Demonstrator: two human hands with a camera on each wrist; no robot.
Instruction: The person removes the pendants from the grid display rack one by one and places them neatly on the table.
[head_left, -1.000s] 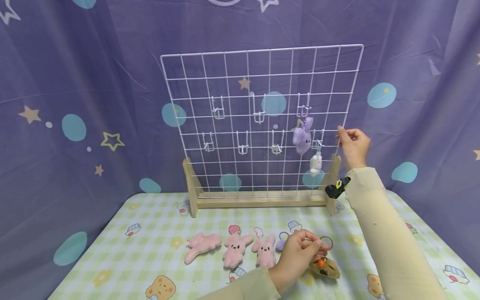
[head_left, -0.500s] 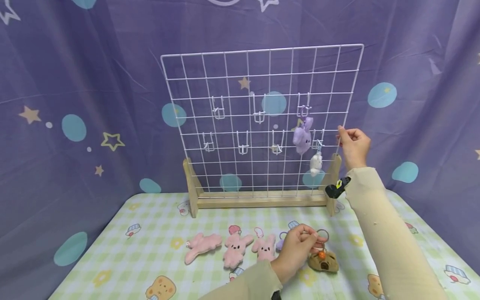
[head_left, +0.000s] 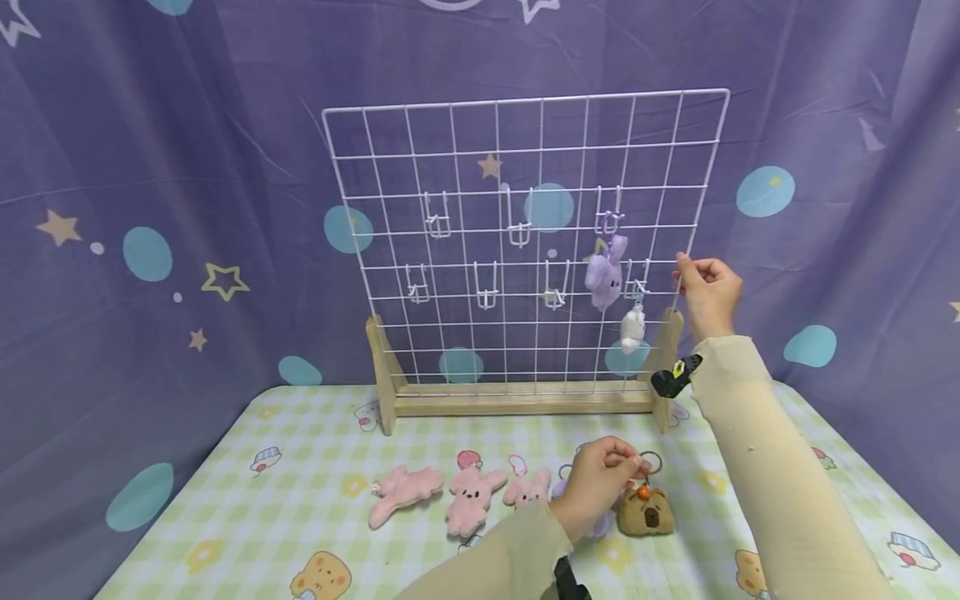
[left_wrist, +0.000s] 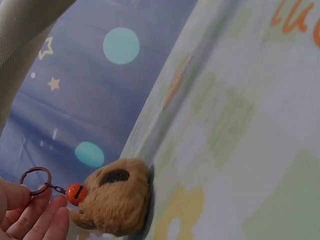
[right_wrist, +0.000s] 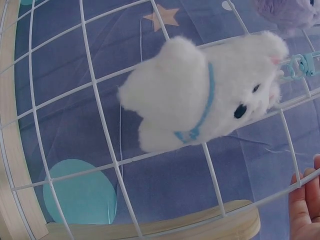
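Observation:
My left hand (head_left: 602, 479) pinches the metal key ring (left_wrist: 36, 181) of a brown plush keychain (head_left: 647, 512). An orange bell (left_wrist: 76, 194) joins the ring to the animal-shaped plush, whose base is at the tablecloth. Higher up, my right hand (head_left: 708, 293) grips the right edge wire of a white wire grid rack (head_left: 517, 152). Close to that hand, a white plush dog keychain (right_wrist: 200, 100) with a blue collar hangs from a hook, and a purple plush keychain (head_left: 604, 279) hangs above and left of it. My left hand and forearm partly cover another purple plush (head_left: 599, 527) on the table.
Several white hooks (head_left: 486, 297) hold no plush. Wooden feet and a wooden bar (head_left: 517, 404) support the grid. Pink plush keychains (head_left: 471, 500) lie left of my left hand on the green checked tablecloth (head_left: 300, 467). A purple curtain (head_left: 187, 167) hangs behind.
My left hand has moved slightly up and away with the ring. The brown plush has swung from lying tilted to sitting upright, face showing. My right hand stays on the grid's edge.

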